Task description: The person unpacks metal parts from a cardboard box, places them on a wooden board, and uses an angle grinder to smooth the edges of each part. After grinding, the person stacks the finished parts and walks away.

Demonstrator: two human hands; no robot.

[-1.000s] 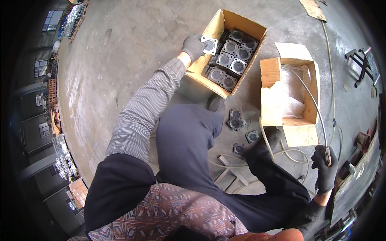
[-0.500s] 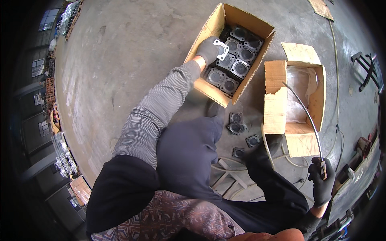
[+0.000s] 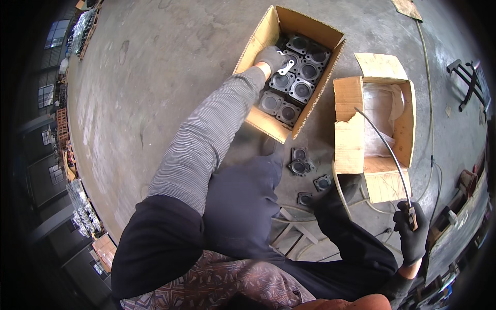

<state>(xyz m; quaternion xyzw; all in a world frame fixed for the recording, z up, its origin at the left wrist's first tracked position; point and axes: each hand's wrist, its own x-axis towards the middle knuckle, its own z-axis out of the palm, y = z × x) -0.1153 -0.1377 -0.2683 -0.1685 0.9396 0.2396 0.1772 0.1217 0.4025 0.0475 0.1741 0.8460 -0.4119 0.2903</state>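
Head view: gloved left hand (image 3: 272,58) grasped a flanged metal part (image 3: 287,67) inside the carton (image 3: 259,39), over matching castings (image 3: 301,90); right hand (image 3: 413,236) clasped an air gun (image 3: 413,217). Step, by judgement: placing; next move called for aligning, then release.

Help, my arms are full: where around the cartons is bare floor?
The widest free patch is the concrete floor left of the parts carton and grey sleeve. A narrower strip lies between that carton and the second carton. Below that strip in view, it is crowded with loose metal parts and pale hose.
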